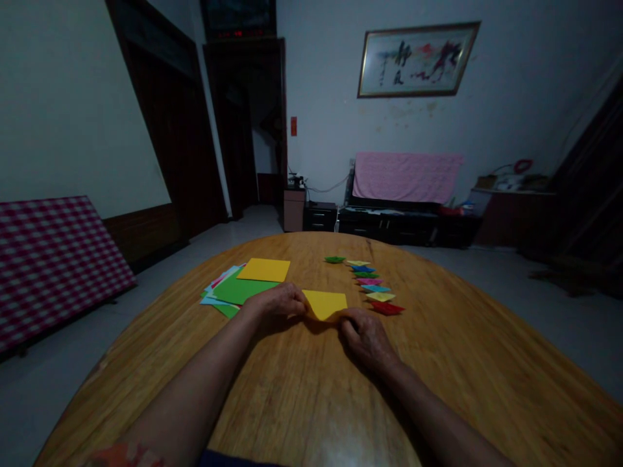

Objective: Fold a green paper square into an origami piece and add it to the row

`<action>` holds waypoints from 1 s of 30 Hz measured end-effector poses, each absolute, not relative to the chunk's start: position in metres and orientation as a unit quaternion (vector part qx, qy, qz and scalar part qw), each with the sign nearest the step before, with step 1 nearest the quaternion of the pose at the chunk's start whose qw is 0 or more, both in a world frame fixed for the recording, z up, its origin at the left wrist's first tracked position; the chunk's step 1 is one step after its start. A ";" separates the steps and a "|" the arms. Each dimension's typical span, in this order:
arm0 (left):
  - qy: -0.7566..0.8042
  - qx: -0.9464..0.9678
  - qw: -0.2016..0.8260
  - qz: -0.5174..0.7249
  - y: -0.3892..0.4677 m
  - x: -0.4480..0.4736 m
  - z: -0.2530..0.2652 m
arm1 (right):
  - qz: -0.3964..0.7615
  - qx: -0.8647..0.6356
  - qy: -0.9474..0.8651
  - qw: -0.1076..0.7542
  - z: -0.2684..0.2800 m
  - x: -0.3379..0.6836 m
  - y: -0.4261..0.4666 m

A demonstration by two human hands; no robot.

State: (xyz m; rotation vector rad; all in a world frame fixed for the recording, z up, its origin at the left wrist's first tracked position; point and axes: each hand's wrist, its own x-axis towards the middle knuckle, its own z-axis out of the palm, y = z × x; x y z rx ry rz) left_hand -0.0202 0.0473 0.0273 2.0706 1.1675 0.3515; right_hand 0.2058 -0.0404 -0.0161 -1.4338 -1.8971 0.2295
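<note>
A yellow sheet of paper point(325, 303) is held between my two hands over the middle of the table, its near edge curling up. My left hand point(280, 300) pinches its left corner, and my right hand point(366, 334) grips its near right corner; the fingertips are partly hidden. Just beyond my left hand lies a loose stack of coloured paper, with a green sheet point(243, 288) and an orange-yellow sheet point(264, 269) on top. Right of the held paper, several small folded paper boats form a row, the red boat point(387, 308) nearest and a green boat point(335, 259) apart at the far left.
The round wooden table point(292, 402) has its far edge just past the boats. Beyond it stand a low black cabinet point(389, 224) and a pink cloth point(407, 176) draped over something. A checkered cloth-covered panel point(53, 266) leans at the left.
</note>
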 end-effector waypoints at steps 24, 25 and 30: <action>0.571 0.792 0.206 0.070 0.047 -0.001 0.031 | 0.061 -0.706 -0.693 0.131 0.022 0.185 0.013; 0.572 0.794 0.197 0.064 0.046 -0.001 0.033 | 0.065 -0.701 -0.700 0.120 0.025 0.185 0.015; 0.577 0.795 0.183 0.049 0.047 0.000 0.034 | 0.094 -0.698 -0.707 0.060 0.039 0.184 0.018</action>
